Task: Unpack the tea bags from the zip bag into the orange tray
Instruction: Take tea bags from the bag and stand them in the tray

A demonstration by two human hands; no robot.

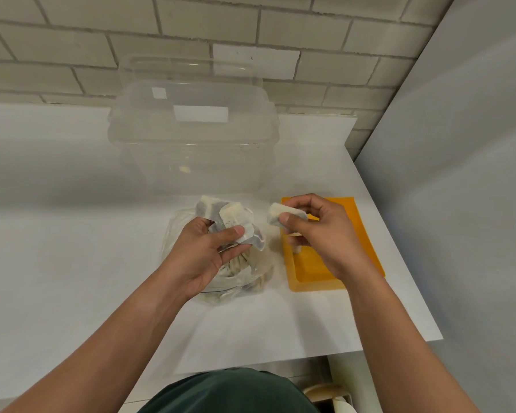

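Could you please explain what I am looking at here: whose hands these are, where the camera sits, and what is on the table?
There is no machine here: a person works with bare hands. The single picture comes from a camera worn on the person's head, looking forward and down. The left hand grips a bunch of tea bags over the zip bag, which lies on the white table with more bags showing inside. The right hand pinches one tea bag at the left edge of the orange tray, which lies to the right of the zip bag. Behind both stands a clear tub, in front of a brick wall.
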